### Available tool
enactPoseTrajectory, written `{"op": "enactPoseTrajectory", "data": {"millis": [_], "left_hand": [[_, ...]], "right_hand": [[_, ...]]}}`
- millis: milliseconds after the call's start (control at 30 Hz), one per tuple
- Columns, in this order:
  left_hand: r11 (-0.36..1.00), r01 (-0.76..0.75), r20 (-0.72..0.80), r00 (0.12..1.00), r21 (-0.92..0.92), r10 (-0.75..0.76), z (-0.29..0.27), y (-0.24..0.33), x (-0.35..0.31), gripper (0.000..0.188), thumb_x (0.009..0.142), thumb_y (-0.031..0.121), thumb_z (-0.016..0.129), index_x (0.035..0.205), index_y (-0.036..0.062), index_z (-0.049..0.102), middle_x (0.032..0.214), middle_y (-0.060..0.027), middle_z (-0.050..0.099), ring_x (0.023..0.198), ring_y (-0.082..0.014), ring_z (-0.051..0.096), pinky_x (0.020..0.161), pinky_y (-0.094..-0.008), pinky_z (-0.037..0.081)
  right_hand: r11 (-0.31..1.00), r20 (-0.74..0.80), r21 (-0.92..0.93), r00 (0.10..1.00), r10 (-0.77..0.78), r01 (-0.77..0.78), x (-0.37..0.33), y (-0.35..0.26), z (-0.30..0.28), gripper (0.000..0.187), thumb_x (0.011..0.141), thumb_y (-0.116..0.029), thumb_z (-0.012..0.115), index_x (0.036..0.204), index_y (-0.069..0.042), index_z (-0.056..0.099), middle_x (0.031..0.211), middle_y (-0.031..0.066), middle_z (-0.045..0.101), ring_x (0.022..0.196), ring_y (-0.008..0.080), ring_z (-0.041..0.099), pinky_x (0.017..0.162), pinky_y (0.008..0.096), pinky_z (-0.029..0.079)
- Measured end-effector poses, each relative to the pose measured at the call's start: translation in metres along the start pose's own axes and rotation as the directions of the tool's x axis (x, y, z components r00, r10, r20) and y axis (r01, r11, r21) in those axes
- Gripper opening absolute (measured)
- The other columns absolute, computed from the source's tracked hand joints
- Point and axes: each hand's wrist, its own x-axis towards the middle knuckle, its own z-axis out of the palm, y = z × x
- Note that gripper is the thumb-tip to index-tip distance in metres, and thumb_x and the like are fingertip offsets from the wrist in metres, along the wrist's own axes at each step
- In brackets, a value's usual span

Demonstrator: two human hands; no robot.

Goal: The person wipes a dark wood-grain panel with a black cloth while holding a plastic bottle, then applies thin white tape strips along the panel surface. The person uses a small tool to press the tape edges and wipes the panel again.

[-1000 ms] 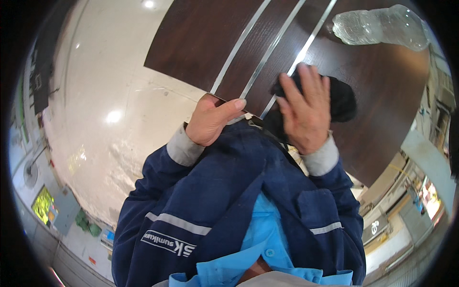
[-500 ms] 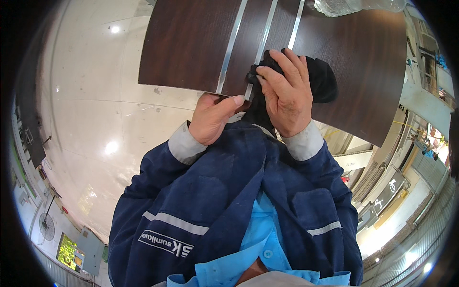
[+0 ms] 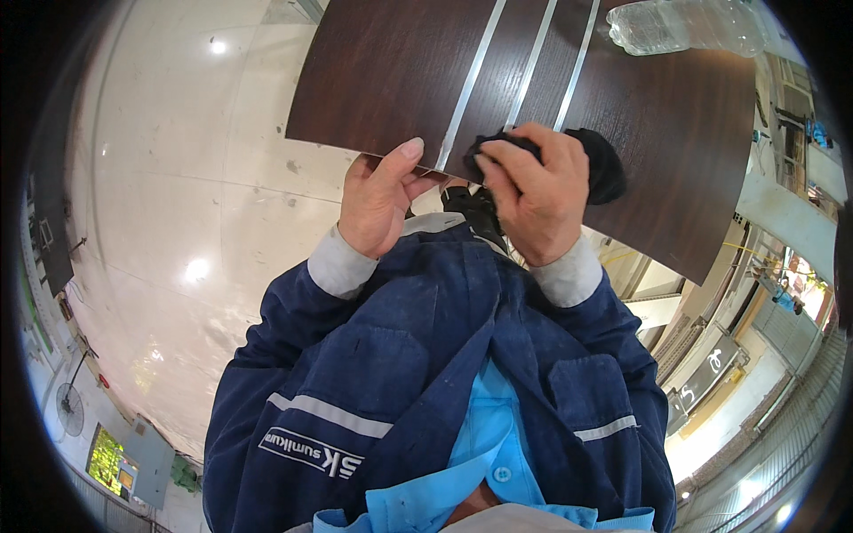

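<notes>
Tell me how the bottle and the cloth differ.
The bottle is clear and see-through, while the cloth is solid black. The bottle lies on its side, untouched; the cloth is bunched up in the right hand. Both are on the dark brown board.

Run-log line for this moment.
left hand: at near edge of dark-brown wood-grain panel; right hand: holding black cloth on panel; clear plastic bottle: lying on panel
</notes>
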Motion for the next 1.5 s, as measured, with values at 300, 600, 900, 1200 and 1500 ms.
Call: {"op": "enactPoseTrajectory", "data": {"millis": [300, 600, 900, 1200, 1500], "left_hand": [[0.939, 0.274, 0.001, 0.96, 0.21, -0.28, -0.008, 0.026, -0.007, 0.039, 0.108, 0.027, 0.071, 0.135, -0.0004, 0.063, 0.114, -0.0109, 0.077, 0.099, -0.023, 0.076, 0.09, -0.0403, 0.062], [-0.255, -0.54, 0.591, 0.778, 0.802, 0.212, -0.003, 0.112, 0.001, 0.052, 0.09, 0.032, 0.081, 0.135, 0.0075, 0.069, 0.129, -0.0252, 0.069, 0.125, -0.0382, 0.065, 0.108, -0.0545, 0.048], [-0.61, -0.387, 0.628, 0.739, 0.691, 0.242, -0.002, 0.077, 0.039, 0.104, 0.082, 0.053, 0.075, 0.167, 0.006, 0.039, 0.174, -0.0356, 0.026, 0.164, -0.0528, 0.021, 0.127, -0.0776, 0.008], [-0.611, -0.399, 0.647, 0.719, 0.684, 0.255, 0.003, 0.077, 0.036, 0.103, 0.08, 0.05, 0.08, 0.163, -0.0002, 0.045, 0.168, -0.0416, 0.033, 0.16, -0.0568, 0.026, 0.126, -0.0765, 0.009], [-0.609, -0.378, 0.645, 0.702, 0.697, 0.303, 0.009, 0.071, 0.035, 0.102, 0.077, 0.05, 0.077, 0.16, -0.0017, 0.048, 0.165, -0.0412, 0.038, 0.159, -0.0572, 0.03, 0.126, -0.0764, 0.012]], "right_hand": [[0.996, 0.091, 0.008, 0.992, 0.089, -0.09, 0.021, -0.024, 0.004, 0.015, 0.084, -0.013, 0.086, 0.096, -0.009, 0.078, 0.096, 0.0112, 0.072, 0.09, 0.033, 0.069, 0.081, 0.0442, 0.052], [0.97, -0.144, -0.18, 0.98, 0.141, -0.166, 0.002, 0.044, -0.009, 0.013, 0.087, -0.018, 0.083, 0.092, -0.01, 0.075, 0.087, 0.0101, 0.071, 0.081, 0.0333, 0.067, 0.075, 0.0458, 0.051], [0.966, -0.17, -0.159, 0.97, 0.175, -0.202, 0.002, 0.044, -0.006, 0.015, 0.087, -0.023, 0.084, 0.092, -0.011, 0.077, 0.09, 0.0082, 0.076, 0.084, 0.0307, 0.07, 0.078, 0.0438, 0.052], [0.97, -0.142, -0.145, 0.974, 0.176, -0.196, 0.004, 0.045, -0.007, 0.016, 0.087, -0.023, 0.085, 0.094, -0.01, 0.078, 0.091, 0.0072, 0.076, 0.085, 0.0298, 0.071, 0.079, 0.0438, 0.052], [0.974, -0.147, -0.117, 0.973, 0.177, -0.195, 0.004, 0.045, -0.01, 0.015, 0.086, -0.021, 0.085, 0.094, -0.01, 0.078, 0.092, 0.0079, 0.076, 0.086, 0.0305, 0.071, 0.08, 0.0437, 0.053]]}}
